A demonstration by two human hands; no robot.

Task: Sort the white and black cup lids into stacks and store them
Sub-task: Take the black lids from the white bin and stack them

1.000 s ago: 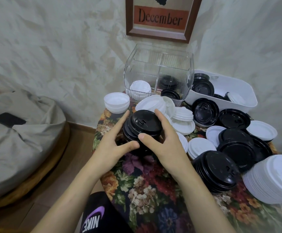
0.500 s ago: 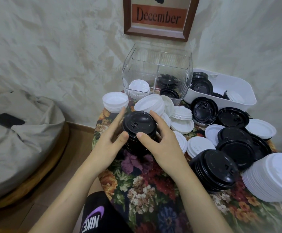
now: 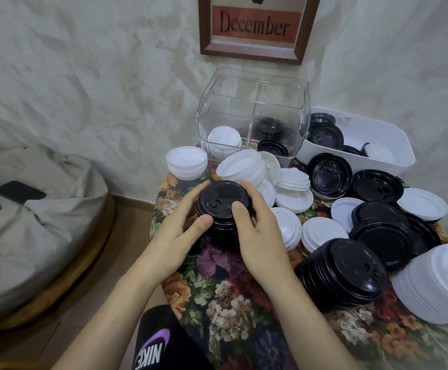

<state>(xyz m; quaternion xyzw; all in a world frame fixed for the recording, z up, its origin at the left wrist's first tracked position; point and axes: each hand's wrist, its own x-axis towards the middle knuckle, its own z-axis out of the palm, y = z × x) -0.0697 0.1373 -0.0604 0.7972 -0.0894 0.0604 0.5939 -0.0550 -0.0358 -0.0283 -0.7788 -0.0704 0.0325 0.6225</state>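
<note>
The stack of round black plastic cup lids (image 3: 224, 209) sat mid-frame on the flowery bench (image 3: 233, 311). The left hand (image 3: 180, 225) and right hand (image 3: 257, 231) gripped its sides. A few lids were in the clear plastic box (image 3: 244, 108) above; many lay loose at the right, so most work looked undone. A framed sign (image 3: 254, 25) up top read "December"; black shorts (image 3: 153, 343) below read "NIKE".

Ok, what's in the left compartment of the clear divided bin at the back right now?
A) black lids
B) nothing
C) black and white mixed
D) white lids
D: a short stack of white lids shows through the wall of the clear bin left of its divider, while the black lids lie right of it.
</note>
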